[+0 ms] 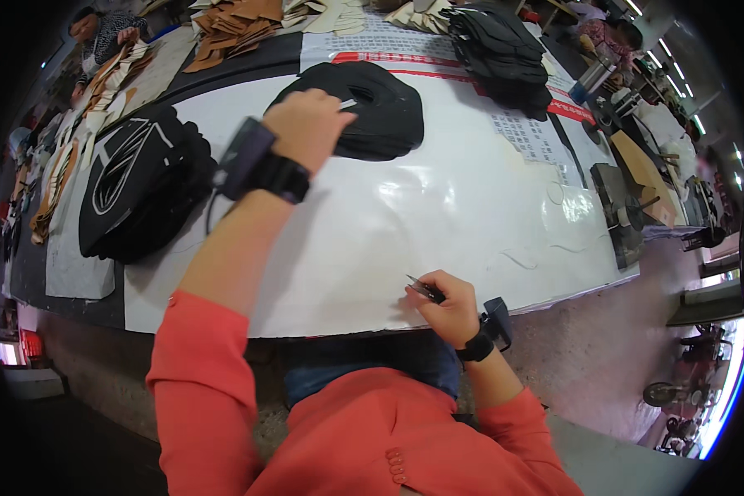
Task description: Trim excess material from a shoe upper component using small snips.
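Note:
My left hand [310, 124] reaches over the near left part of a stack of black cut pieces [388, 112] with an oval opening in the middle. Its fingers are drawn together, and a small white bit [348, 105] shows at the fingertips; whether they grip it or a black piece I cannot make out. Close to the table's front edge, my right hand [446, 307] is closed round a slim dark pen [424, 288], its pointed tip facing up and left. Left of my left forearm lies another stack of black pieces [145, 182], its top one marked with white lines.
White sheeting covers the worktable [471, 215]. At the back stand a tall black stack [500, 54], brown pieces [231, 33] and cream pieces [335, 15]. A metal flask [591, 78] and a cardboard piece [641, 174] are at the right. Two people work at the far corners.

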Demonstrator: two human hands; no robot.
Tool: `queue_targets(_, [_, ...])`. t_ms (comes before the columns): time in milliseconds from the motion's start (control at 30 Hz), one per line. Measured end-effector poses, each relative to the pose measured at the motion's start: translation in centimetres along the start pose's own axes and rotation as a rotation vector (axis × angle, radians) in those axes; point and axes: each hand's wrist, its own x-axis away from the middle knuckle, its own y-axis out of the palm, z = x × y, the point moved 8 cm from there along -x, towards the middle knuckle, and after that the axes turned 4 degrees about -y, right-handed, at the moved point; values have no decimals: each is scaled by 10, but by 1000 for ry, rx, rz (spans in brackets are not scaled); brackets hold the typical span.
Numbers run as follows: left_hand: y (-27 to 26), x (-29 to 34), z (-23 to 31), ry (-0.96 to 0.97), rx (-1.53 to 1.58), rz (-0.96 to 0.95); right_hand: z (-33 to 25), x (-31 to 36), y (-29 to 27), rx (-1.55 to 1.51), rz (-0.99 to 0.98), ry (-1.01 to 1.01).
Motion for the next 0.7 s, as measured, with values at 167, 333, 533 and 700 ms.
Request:
queue_targets(167, [78, -13, 71, 66, 35, -120, 3, 5, -3, 11, 45, -17])
queue_targets(333, [129, -6, 85, 100, 23, -221, -1, 4, -3, -21, 32, -6])
queue_targets(533, [141, -11, 60, -57, 180, -197, -4, 3, -3, -21, 32, -32])
queue_targets(700, [122, -22, 23, -427, 489, -153, -5, 2, -3, 0, 30, -39])
